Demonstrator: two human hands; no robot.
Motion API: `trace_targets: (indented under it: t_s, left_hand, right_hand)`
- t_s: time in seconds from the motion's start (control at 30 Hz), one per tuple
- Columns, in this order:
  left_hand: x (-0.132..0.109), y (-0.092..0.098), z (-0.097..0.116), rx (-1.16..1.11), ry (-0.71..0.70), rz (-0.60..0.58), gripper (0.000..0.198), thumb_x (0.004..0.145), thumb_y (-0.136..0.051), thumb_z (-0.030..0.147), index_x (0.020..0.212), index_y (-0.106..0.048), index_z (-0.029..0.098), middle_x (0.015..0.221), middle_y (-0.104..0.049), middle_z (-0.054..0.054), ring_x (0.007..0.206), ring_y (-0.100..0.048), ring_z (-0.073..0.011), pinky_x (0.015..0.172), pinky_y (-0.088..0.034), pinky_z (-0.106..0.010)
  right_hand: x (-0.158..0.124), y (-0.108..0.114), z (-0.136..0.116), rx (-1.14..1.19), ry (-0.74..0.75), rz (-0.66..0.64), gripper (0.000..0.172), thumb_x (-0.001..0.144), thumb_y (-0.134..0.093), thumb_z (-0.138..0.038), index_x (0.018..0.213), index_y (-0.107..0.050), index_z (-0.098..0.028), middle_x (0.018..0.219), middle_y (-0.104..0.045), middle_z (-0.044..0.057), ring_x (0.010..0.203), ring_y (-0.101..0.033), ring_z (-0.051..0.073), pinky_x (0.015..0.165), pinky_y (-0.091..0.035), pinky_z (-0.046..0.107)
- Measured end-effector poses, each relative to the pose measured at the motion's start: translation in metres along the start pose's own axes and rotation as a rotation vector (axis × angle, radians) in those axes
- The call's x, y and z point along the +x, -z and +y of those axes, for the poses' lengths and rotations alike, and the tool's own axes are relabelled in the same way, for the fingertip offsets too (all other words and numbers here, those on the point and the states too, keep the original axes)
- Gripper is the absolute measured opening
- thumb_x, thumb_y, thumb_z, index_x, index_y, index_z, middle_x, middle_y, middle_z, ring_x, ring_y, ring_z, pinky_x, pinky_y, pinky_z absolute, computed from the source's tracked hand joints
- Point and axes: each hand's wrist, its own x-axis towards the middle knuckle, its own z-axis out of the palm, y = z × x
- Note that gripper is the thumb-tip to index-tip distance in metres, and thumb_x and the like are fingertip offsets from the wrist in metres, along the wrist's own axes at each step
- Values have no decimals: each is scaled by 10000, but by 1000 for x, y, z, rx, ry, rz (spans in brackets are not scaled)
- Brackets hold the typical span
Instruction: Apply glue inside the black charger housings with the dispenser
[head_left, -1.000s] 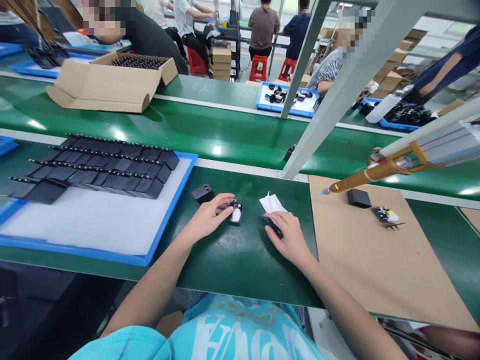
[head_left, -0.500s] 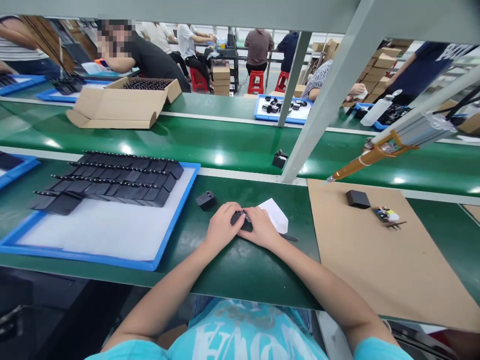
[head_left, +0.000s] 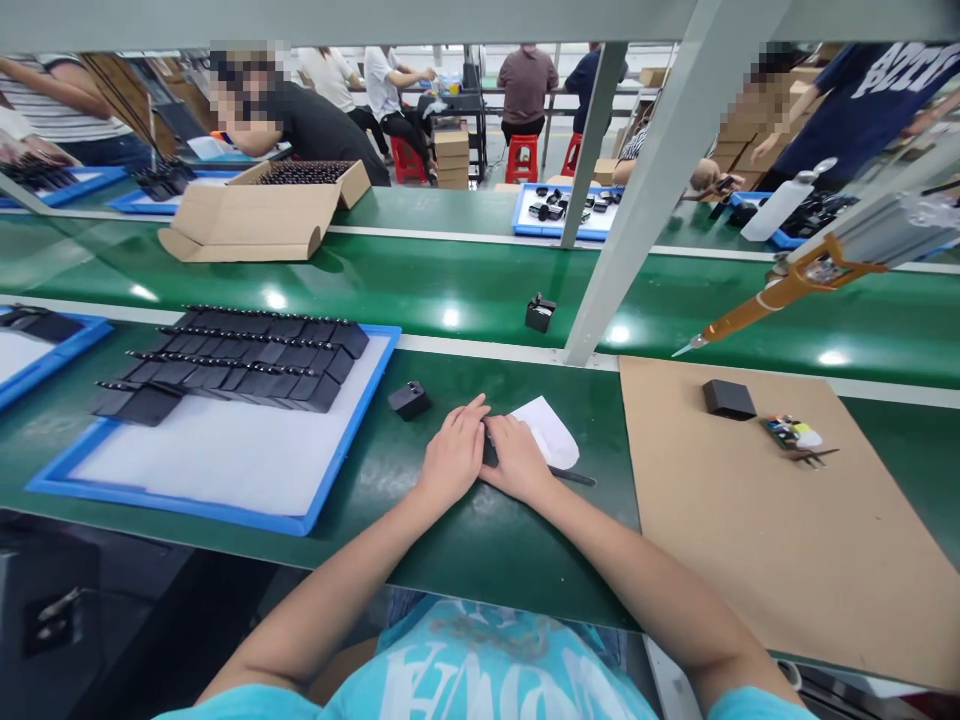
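Observation:
My left hand (head_left: 455, 452) and my right hand (head_left: 519, 458) meet over the green bench, with fingers closed around a black power adapter (head_left: 490, 455). Most of the adapter is covered by my fingers; only a dark patch shows between the hands. A white paper piece (head_left: 551, 432) lies just beyond my right hand. Beside it, a thin dark tool (head_left: 574, 476) partly disappears behind that hand. Another black adapter (head_left: 409, 399) rests to the upper left of my left hand.
At left, a blue-rimmed tray (head_left: 356, 430) holds rows of black adapters. A cardboard sheet (head_left: 720, 540) at right carries a black case (head_left: 729, 399) and a small circuit board (head_left: 789, 433). Above hangs an orange dispenser (head_left: 757, 303). A grey post (head_left: 637, 200) crosses the view; co-workers sit beyond.
My left hand has shifted slightly over the adapter, its fingers now flatter and covering more of it. On the belt, a black adapter has moved left. The view has shifted a little.

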Motion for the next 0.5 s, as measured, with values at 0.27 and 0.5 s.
trace_targets:
  t_s: [0.27, 0.5]
  left_hand:
    - [4, 14, -13, -19, -147, -236, 491, 942, -376, 225, 1429, -363, 164, 1490, -428, -92, 1350, -424, -206, 1140, -347, -403]
    - [7, 14, -10, 158, -163, -219, 537, 866, -415, 153, 1402, -409, 116, 1421, -493, -149, 1276, -482, -290, 1062, -405, -472]
  right_hand:
    - [0, -2, 3, -5, 18, 11, 378, 854, -543, -443, 1064, -542, -128, 978, -629, 127, 897, -543, 271, 750, -427, 396]
    - [-1, -4, 0, -10, 2, 17, 384, 840, -559, -399, 1099, -541, -117, 987, -632, 136, 887, -542, 280, 754, -440, 413]
